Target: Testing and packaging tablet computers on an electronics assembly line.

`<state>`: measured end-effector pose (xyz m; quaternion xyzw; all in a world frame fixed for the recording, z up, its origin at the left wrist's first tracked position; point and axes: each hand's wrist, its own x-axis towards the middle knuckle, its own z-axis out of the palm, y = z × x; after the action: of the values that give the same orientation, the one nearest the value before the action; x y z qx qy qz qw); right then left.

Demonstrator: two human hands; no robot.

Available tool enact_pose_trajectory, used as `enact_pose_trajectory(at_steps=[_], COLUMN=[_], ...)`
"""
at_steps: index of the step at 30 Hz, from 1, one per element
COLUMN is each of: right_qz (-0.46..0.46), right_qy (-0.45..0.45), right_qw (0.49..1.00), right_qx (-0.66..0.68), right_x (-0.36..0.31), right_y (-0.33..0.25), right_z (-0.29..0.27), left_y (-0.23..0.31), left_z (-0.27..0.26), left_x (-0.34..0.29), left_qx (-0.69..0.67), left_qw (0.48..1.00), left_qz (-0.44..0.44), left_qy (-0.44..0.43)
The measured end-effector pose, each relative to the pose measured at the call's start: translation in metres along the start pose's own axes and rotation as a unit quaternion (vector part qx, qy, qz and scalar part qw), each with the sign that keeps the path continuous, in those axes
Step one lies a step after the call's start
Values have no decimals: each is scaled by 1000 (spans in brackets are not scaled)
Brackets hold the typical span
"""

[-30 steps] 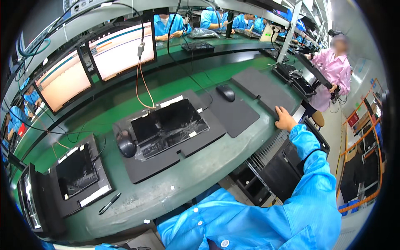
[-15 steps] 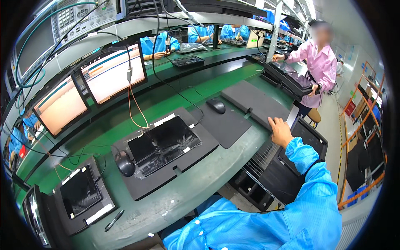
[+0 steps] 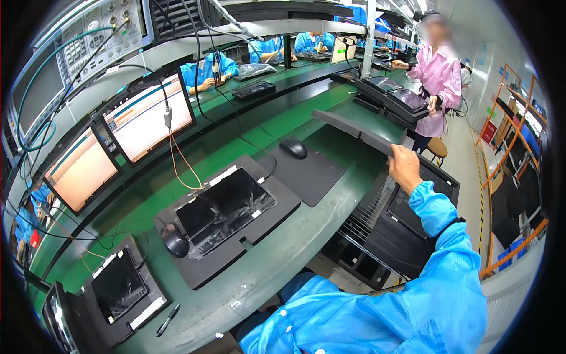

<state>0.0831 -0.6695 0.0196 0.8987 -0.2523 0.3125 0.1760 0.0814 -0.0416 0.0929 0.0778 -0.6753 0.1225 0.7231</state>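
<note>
Item 1, my right hand [image 3: 405,167]: grip closed on the near end of a dark grey foam tray [image 3: 352,126], fingers wrapped over its edge. The tray is lifted clear of the bench [image 3: 277,259] and tilted, its far end reaching out over the green surface. My sleeve is blue. My left hand is out of view.

Item 2, below the raised tray: a flat dark grey mat [image 3: 306,172] lying on the bench, with a black computer mouse [image 3: 293,147] at its far corner.

Item 3, left of the mat: a black fixture tray [image 3: 230,215] holding a dark tablet-like panel [image 3: 227,207] face up, with white tabs at its corners. An orange cable [image 3: 180,160] runs down to it from above. A second black mouse [image 3: 175,243] sits at its left edge.

Item 4, further left: a smaller black fixture [image 3: 121,289] with a dark panel inside; a pen [image 3: 167,320] lies beside it near the bench edge.

Item 5, behind: two lit monitors [image 3: 147,121], tilted, with test equipment on the shelf above.

Item 6, under my right arm: a black slotted rack [image 3: 377,221] beside the bench.

Item 7, far right: a person in a pink coat [image 3: 437,79] standing at the next station; people in blue sit across the bench.
</note>
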Motion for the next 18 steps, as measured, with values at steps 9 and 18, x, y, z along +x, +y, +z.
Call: enact_pose_trajectory(at_steps=[9,18], right_qz=[158,-15], right_qy=[229,403], right_qw=[960,911], right_qx=[27,84], right_x=[-8,165], right_y=[63,44], right_z=[-104,-150], left_y=[-40,-54], left_z=[-29,-49], left_x=[-79,-166], left_qx=[511,573], left_qw=[675,580], left_qz=[-503,-555], left_qy=[173,165])
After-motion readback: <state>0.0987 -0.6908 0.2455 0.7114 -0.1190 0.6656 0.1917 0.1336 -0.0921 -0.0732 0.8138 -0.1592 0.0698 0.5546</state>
